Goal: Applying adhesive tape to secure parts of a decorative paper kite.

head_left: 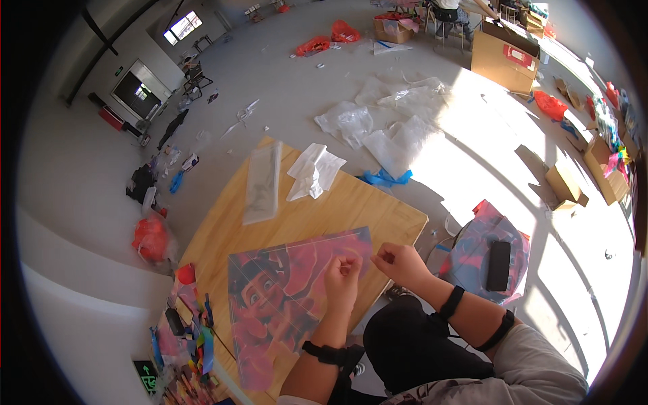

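Observation:
A printed sheet (268,307) with a cartoon figure in pinks, reds and dark tones lies on the wooden table (317,210) in front of me. It looks like thin fabric or film, with pale lines along its edges. Over the sheet's right part is my left hand (343,278), fingers curled in a pinch. My right hand (399,263) is also pinched, beside the sheet's right edge and near the table's edge. A small gap separates the two hands. Whatever they hold, if anything, is too small to make out.
A clear plastic sleeve (263,182) and crumpled white paper (316,172) lie at the table's far side. Coloured strips and sticks (192,364) crowd its left side. On my right, a black phone-like object (498,266) rests on printed material. Plastic sheeting (398,128) covers floor beyond.

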`<action>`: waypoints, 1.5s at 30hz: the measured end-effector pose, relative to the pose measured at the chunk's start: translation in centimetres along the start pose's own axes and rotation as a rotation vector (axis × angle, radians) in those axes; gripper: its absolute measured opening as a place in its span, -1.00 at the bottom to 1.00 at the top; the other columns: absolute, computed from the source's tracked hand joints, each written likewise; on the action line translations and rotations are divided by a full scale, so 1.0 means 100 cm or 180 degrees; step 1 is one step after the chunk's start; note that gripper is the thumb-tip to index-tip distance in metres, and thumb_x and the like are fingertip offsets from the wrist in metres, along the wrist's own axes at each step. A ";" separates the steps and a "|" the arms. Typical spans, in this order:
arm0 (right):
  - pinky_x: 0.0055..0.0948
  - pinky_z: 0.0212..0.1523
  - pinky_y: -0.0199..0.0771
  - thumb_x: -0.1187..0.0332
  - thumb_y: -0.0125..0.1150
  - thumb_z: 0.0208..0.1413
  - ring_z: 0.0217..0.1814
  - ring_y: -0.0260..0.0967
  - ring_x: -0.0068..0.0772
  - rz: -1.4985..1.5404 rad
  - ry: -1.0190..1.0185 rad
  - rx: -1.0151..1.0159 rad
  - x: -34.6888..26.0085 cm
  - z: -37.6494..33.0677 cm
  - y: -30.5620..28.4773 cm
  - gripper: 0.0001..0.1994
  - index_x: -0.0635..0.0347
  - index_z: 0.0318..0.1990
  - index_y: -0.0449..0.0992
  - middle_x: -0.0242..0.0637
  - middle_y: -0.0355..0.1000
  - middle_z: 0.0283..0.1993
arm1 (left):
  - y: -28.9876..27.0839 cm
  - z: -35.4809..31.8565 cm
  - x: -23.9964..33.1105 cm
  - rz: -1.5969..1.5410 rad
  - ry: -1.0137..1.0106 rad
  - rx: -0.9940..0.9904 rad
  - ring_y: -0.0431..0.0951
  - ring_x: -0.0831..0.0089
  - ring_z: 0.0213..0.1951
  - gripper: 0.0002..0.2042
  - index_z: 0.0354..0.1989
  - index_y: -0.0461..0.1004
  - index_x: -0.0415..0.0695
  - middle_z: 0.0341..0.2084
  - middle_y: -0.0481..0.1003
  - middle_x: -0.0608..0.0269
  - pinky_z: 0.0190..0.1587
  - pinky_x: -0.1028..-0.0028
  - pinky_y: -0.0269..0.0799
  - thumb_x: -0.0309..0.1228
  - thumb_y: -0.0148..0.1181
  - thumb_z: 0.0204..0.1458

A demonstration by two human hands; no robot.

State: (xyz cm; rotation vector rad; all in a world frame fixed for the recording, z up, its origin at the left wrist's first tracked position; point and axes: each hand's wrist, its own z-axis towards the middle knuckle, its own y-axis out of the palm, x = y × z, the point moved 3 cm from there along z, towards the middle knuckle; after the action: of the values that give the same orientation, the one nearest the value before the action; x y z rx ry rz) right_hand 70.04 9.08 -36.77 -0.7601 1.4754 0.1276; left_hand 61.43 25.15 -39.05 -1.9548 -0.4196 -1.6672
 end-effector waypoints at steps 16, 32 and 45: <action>-0.19 -0.05 0.17 0.22 0.35 0.01 -0.12 0.37 -0.22 -0.1268 -0.0410 0.0775 0.048 0.085 0.034 -0.82 0.07 -0.47 0.53 -0.41 0.43 -0.37 | 0.013 0.103 -0.042 0.0877 0.0657 -0.0181 0.45 0.58 -0.55 -0.62 0.00 0.38 -0.18 -0.54 0.53 0.32 -0.46 0.55 0.36 -0.43 0.39 0.06; -0.22 -0.08 0.20 0.21 0.36 -0.01 -0.17 0.39 -0.26 -0.1731 -0.0602 0.0785 0.047 0.091 0.037 -0.81 0.04 -0.50 0.50 -0.42 0.42 -0.40 | 0.017 0.102 -0.057 0.1214 0.1343 0.0176 0.38 0.57 -0.53 -0.67 -0.10 0.45 -0.17 -0.55 0.46 0.37 -0.42 0.52 0.33 -0.51 0.43 -0.02; -0.23 -0.09 0.24 0.18 0.31 -0.03 -0.16 0.41 -0.31 -0.2096 -0.0655 0.0978 0.045 0.091 0.042 -0.83 -0.02 -0.53 0.53 -0.45 0.43 -0.41 | 0.019 0.099 -0.053 0.1441 0.1439 0.0279 0.42 0.54 -0.51 -0.70 -0.14 0.47 -0.15 -0.54 0.47 0.36 -0.39 0.51 0.34 -0.53 0.42 -0.03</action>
State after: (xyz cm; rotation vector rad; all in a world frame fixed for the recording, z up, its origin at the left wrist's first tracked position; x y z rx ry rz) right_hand 76.17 15.40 -43.33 -0.9096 0.9613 -0.4966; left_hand 69.51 29.85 -45.59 -1.4122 0.1137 -1.6784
